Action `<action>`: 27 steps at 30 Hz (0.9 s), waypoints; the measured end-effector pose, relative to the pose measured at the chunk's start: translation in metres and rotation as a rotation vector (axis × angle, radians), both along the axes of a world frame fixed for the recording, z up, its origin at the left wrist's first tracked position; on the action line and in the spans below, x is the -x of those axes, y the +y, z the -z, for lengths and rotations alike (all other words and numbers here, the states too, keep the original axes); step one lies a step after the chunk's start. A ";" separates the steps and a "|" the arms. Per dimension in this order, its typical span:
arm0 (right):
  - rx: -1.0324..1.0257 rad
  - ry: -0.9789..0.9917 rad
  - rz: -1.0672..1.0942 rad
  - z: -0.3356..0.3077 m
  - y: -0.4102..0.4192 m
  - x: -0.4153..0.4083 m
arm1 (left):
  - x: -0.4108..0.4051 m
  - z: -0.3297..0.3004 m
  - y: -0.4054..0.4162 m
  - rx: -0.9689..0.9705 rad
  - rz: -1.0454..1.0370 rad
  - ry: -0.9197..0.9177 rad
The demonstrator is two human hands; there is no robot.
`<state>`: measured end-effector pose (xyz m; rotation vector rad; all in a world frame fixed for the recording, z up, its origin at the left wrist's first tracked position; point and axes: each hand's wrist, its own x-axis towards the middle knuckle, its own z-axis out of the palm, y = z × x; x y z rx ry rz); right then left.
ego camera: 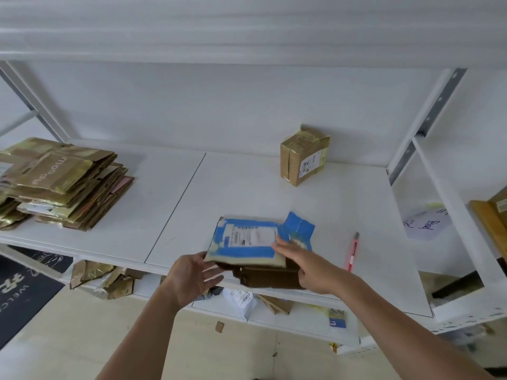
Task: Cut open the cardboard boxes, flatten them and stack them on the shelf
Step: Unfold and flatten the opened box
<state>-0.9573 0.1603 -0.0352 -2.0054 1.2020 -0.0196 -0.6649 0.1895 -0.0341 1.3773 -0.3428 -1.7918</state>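
While I scan from nine o'clock, I see the stack of flattened boxes (63,185) on the white shelf (170,187). Near six, my left hand (192,278) spreads its fingers wide, fingertips at the near-left corner of the blue-taped box (244,244), which overhangs the shelf's front edge. My right hand (304,261) lies on its right side, fingers straight (no curl). At three o'clock lies a pink utility knife (353,252); toward one stands a sealed brown box (303,156).
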 end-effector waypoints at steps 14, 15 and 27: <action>0.150 0.124 0.145 0.059 -0.003 -0.026 | 0.025 0.064 0.014 -0.233 -0.021 -0.790; 0.225 0.155 0.141 0.067 0.002 -0.029 | 0.025 0.065 0.012 -0.222 0.005 -0.838; 0.236 0.443 0.041 0.099 0.016 -0.040 | 0.031 0.046 -0.005 -0.075 0.018 -0.703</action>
